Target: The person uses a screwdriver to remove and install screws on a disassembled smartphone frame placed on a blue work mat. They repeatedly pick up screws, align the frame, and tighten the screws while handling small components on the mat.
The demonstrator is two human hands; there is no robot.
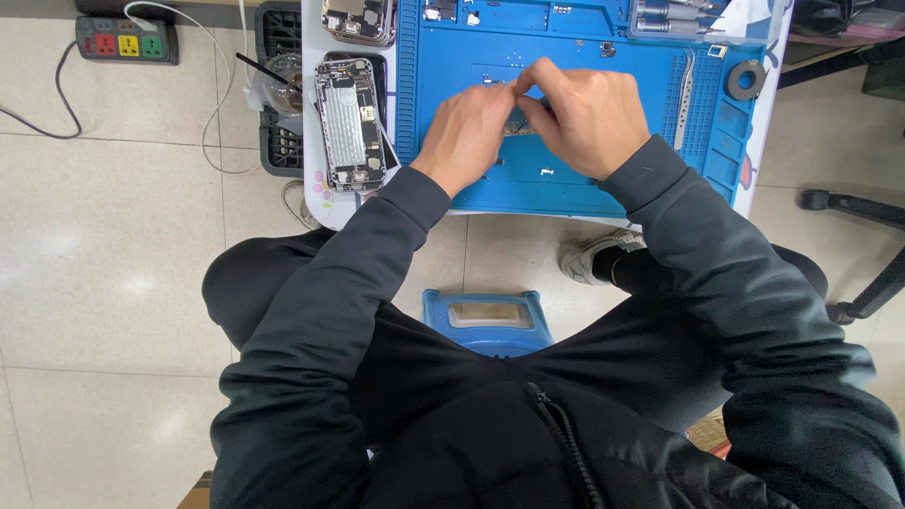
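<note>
Both hands, left hand and right hand, meet fingertip to fingertip in a narrow grip on a small part at the middle of the blue mat on the table, an opened phone lying near the left edge.
</note>
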